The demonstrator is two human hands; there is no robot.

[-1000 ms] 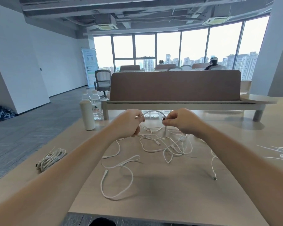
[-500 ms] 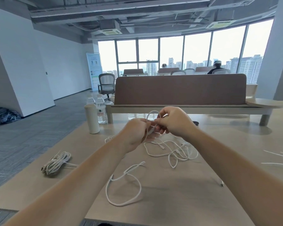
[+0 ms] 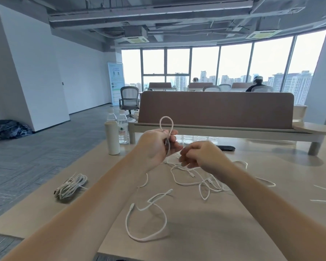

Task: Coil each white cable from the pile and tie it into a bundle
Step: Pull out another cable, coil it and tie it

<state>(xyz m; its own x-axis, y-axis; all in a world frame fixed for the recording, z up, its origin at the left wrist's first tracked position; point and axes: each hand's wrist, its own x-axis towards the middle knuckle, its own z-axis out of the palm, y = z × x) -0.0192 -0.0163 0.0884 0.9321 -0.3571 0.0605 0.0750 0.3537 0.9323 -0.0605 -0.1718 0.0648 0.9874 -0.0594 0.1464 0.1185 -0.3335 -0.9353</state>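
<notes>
The bench [image 3: 215, 234] has its left edge running diagonally past a finished bundle [image 3: 72, 185] that lies close to that edge. Its near edge crosses the bottom of the view, with bare surface in front of the hands. At the back, bottles [image 3: 123, 129] and a brown divider [image 3: 215, 108] close off the far side. The left hand [image 3: 156, 146] is raised above the bench and grips a white cable [image 3: 166, 122], whose loop stands up over the fingers. The right hand [image 3: 199, 156] sits just beside it, lower and to the right, above the pile [image 3: 205, 182]; whether its curled fingers pinch a strand cannot be told. A loose cable [image 3: 147, 221] lies nearer the front. Half a second ago the hands were pressed together; now they are apart and the loop stands taller.
</notes>
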